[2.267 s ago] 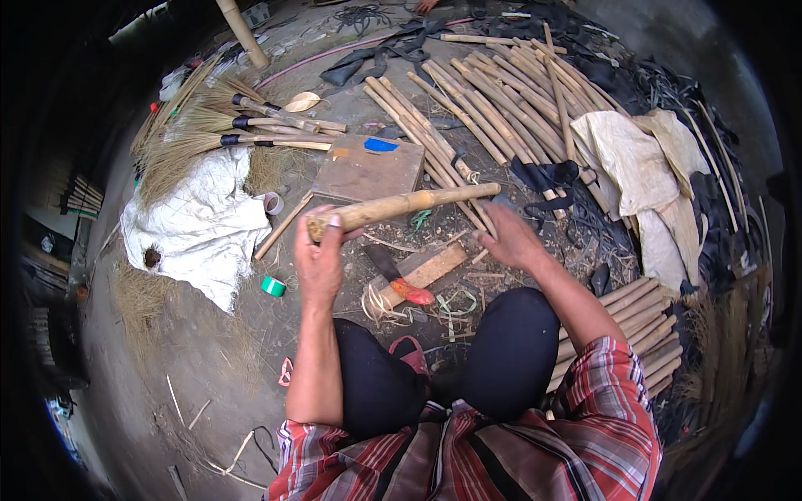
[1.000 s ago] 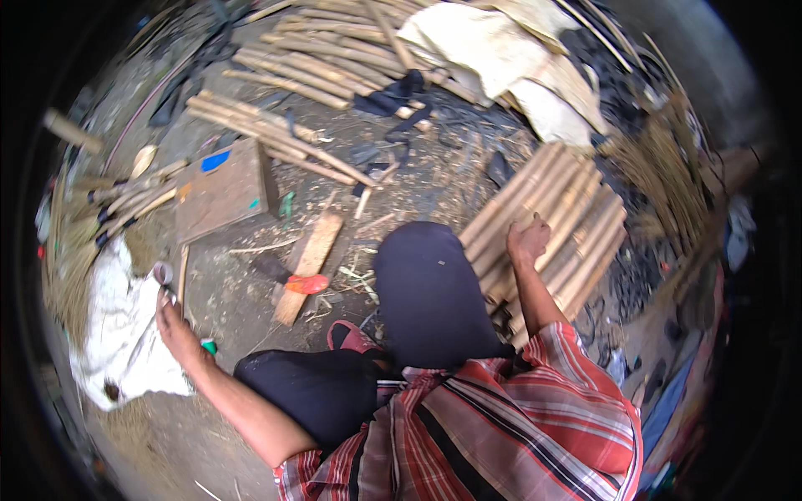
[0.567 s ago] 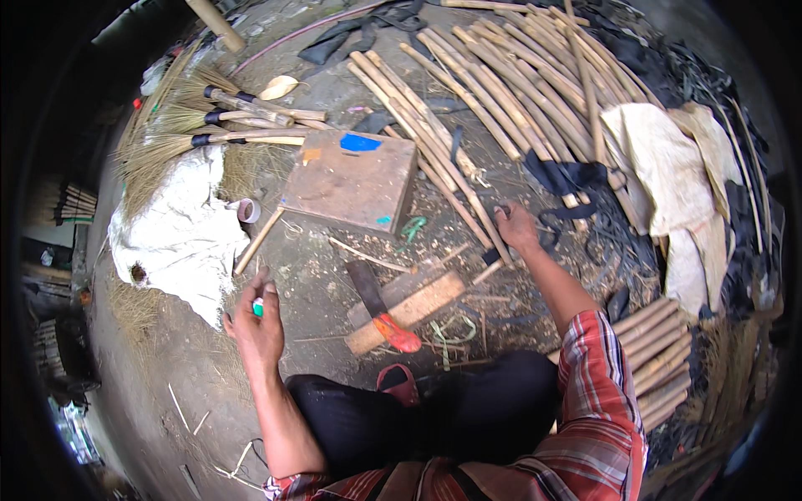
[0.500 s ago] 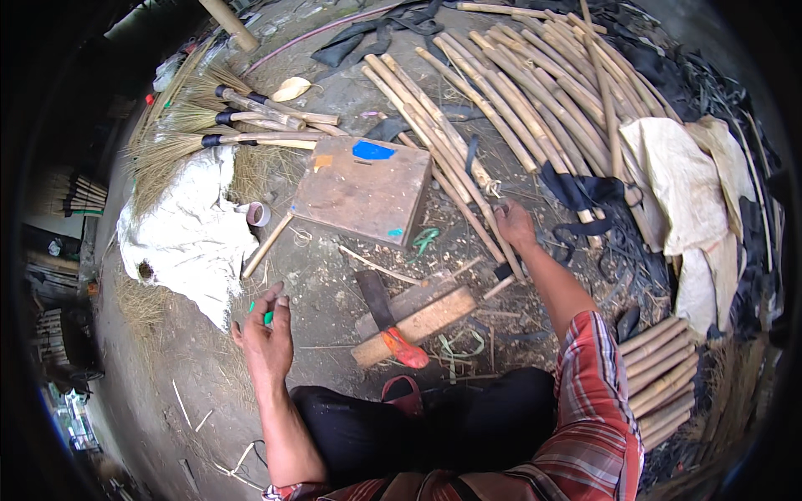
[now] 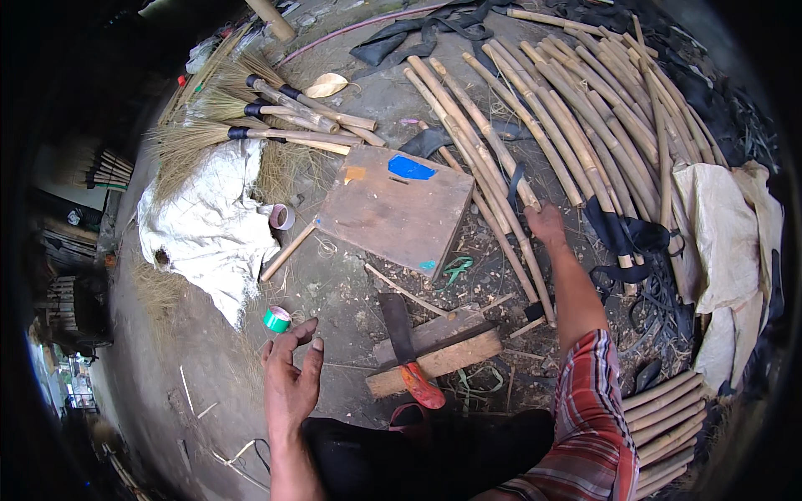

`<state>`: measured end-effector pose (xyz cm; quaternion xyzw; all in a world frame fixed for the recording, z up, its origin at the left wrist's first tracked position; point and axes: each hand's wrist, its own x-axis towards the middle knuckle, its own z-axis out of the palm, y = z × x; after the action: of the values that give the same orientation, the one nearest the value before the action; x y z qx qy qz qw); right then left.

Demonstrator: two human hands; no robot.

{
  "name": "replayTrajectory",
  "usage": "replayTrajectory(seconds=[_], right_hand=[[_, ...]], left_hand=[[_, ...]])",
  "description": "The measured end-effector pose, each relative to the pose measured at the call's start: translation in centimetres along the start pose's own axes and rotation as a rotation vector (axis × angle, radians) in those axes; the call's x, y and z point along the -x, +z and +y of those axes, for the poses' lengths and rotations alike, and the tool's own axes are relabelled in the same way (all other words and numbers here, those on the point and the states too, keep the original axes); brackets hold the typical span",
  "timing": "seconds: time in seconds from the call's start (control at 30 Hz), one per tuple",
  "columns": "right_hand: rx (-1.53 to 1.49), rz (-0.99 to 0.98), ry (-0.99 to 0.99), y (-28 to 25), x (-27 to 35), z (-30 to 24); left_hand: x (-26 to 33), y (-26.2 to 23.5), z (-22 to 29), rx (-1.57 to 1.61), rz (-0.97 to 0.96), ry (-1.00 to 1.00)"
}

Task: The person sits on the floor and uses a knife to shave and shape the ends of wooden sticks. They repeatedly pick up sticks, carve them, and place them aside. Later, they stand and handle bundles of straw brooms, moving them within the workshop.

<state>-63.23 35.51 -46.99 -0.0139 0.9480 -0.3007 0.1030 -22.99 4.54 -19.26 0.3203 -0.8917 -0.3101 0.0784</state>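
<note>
My left hand [image 5: 292,367] hangs over the ground at the lower left, fingers apart and holding nothing. Just beyond it lies a roll of green tape [image 5: 276,319]. Reaching forward, my right hand [image 5: 547,225] is closed at the near end of a bamboo pole [image 5: 493,149]; part of the grip is hidden behind the hand. Between my arms, a knife with an orange-wrapped handle [image 5: 422,387] and a dark broad blade [image 5: 396,326] rests across a wooden block [image 5: 439,361]. A low wooden board [image 5: 393,209] with blue patches is just beyond the block.
Several bamboo poles [image 5: 576,125] are spread at the far right. Bristle brooms [image 5: 196,150] and a white sack [image 5: 200,225] lie at the left. A beige sack [image 5: 723,234] and a stack of short bamboo pieces [image 5: 664,426] are on the right. Shavings litter the ground.
My right hand has moved forward onto the bamboo pole's end, whose shavings showed before. The whole view has shifted, and the green tape roll now shows clear of my left hand.
</note>
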Motion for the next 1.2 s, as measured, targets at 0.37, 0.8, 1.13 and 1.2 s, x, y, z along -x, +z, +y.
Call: replayTrajectory(seconds=[0.37,0.8,1.13,1.2], right_hand=[[-1.223,-0.680,0.412,-15.9,32.6,14.0],[-0.582,0.220,0.209,-11.5,45.7,11.2],[-0.889,0.981,0.551,-16.7,53.6,14.6],[-0.877,1.071,0.640,-16.2,55.2,17.1]], left_hand=[[-0.4,0.9,0.3,0.286,-0.117,0.190],[1.0,0.4,-2.9,0.404,-0.204,0.183],[0.6,1.9,-1.7,0.430,-0.321,0.267],[0.8,1.8,-1.7,0.417,-0.317,0.280]])
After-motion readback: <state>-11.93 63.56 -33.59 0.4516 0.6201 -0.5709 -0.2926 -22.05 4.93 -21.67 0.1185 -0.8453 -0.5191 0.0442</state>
